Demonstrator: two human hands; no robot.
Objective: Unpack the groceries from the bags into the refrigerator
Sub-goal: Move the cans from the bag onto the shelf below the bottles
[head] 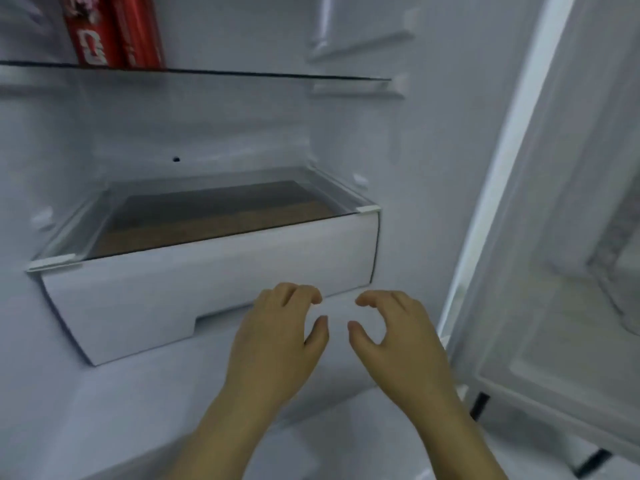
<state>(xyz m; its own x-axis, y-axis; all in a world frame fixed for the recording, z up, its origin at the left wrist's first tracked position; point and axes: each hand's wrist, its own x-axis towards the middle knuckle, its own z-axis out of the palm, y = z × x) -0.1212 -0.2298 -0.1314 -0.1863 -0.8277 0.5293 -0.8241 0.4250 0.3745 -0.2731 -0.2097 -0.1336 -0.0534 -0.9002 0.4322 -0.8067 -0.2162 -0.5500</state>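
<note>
I look into an open white refrigerator. A white crisper drawer (207, 282) sits low in the cavity under a glass lid (214, 209), with a brown surface showing through the glass. My left hand (277, 337) and my right hand (394, 337) hover side by side in front of the drawer's lower right edge. Both have loosely curled fingers and hold nothing. Whether the fingertips touch the drawer front is unclear. Two red packages (114, 29) stand on the upper glass shelf (242, 74) at the top left.
The open refrigerator door (568, 237) stands at the right with see-through door bins. White shelf rails (360, 88) line the right inner wall. A small dark hole (176, 159) marks the back wall. No grocery bags are in view.
</note>
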